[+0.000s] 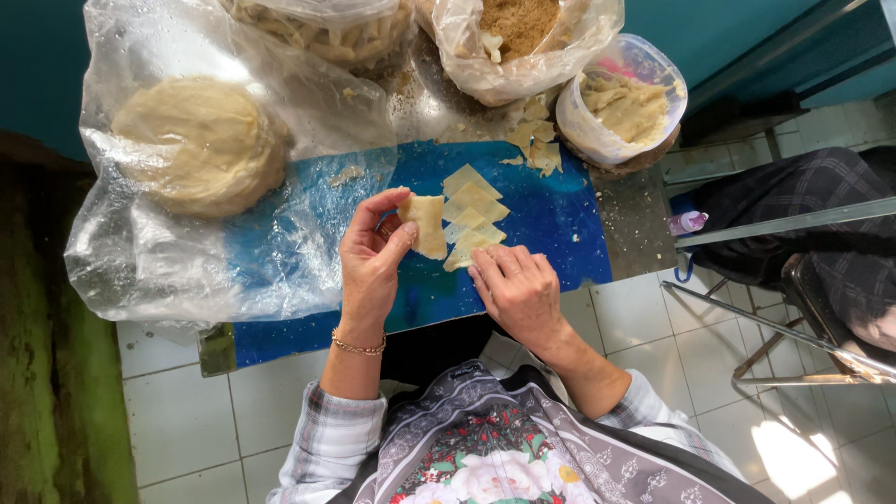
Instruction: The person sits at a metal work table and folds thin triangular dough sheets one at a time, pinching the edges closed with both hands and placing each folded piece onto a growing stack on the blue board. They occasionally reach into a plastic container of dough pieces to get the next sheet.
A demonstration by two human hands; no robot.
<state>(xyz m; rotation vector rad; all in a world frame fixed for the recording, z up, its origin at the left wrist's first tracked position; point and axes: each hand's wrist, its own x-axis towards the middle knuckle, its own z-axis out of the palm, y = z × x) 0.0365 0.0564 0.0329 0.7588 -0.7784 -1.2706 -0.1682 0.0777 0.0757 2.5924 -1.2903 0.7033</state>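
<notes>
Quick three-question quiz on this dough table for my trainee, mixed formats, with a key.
1. True or false: the left hand holds a folded dough piece.
2. Where does the right hand rest? A) on the dough squares B) in the tub C) on the round dough stack
3. Fill in: the round dough stack lies inside a clear plastic ____.

Key: 1 true; 2 A; 3 bag.
</notes>
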